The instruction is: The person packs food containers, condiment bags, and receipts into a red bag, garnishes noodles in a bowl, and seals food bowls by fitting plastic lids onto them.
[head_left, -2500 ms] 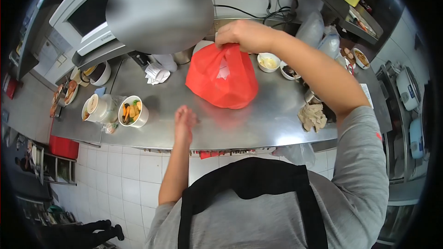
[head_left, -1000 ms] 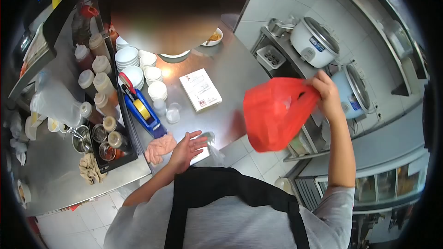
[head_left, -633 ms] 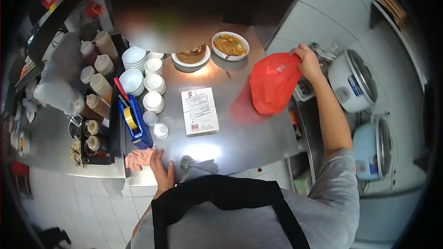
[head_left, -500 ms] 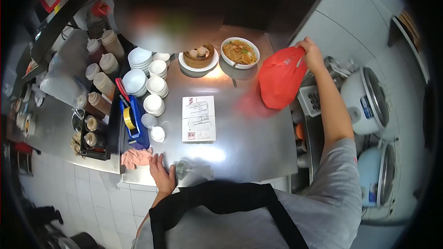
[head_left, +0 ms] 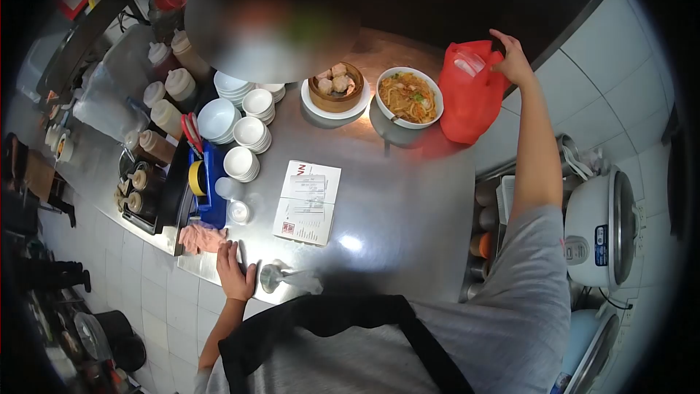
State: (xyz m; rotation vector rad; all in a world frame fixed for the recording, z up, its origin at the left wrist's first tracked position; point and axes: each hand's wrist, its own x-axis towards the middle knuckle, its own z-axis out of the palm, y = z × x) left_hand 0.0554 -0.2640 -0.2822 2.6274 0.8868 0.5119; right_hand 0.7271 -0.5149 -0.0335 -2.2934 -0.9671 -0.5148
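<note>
Bag (head_left: pixel 470 106) beside noodle bowl (head_left: pixel 407 125), right hand (head_left: pixel 516 63) perhaps against bag's edge.

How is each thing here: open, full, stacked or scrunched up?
Red bag: bulging, contents hidden
Right hand: open, fingers spread by the bag's top
Left hand: resting on the counter, near its edge
Noodle bowl: uncovered, filled
Steamer basket: uncovered, dumplings inside
White bowls: stacked
Squeeze bottles: standing
Tape dispenser: loaded with yellow tape
Pink cloth: crumpled

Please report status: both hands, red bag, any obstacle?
Right hand open at top of red bag. Left hand at near edge of counter. Red bag at counter's far right. Noodle bowl close beside, possibly in the way.
</note>
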